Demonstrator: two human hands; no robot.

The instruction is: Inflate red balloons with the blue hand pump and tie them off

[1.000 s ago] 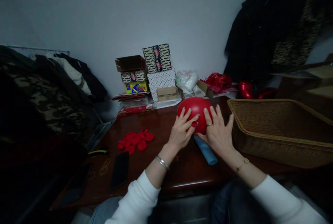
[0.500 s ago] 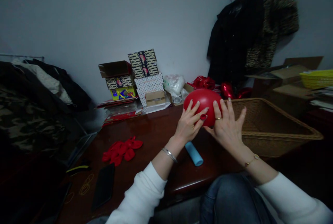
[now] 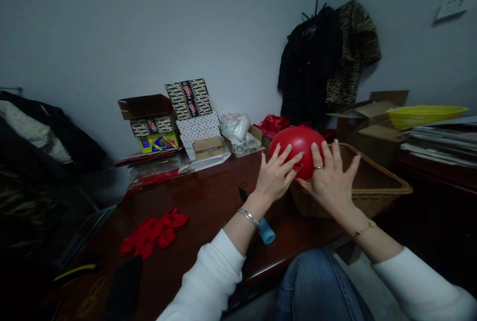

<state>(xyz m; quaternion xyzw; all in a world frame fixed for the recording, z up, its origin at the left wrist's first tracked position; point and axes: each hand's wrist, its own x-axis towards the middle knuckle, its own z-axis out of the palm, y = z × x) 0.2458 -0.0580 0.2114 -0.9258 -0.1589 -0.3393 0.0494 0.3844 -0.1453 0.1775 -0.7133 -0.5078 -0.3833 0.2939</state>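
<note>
An inflated red balloon (image 3: 298, 138) is held up between my two hands, over the near-left corner of the wicker basket (image 3: 380, 193). My left hand (image 3: 274, 178) grips its left side, fingertips on the rubber, with the balloon's small red neck near the fingers. On the right side, my right hand (image 3: 331, 177) presses with its fingers, while its little finger sticks out. Below my left wrist a light-blue cylinder (image 3: 267, 231) lies on the brown table (image 3: 208, 231). Several flat red balloons (image 3: 154, 234) are heaped at the left.
Boxes (image 3: 197, 127) and a clear plastic bag (image 3: 235, 126) line the table's back edge. A black flat object (image 3: 122, 286) and a yellow-edged tool (image 3: 76, 271) lie front left. A yellow basket (image 3: 425, 116) tops papers at right. Coats (image 3: 311, 67) hang behind.
My view has turned to the right, so the table things appear farther left. Both hands keep hold of the balloon, which now sits over the basket's near-left corner in view.
</note>
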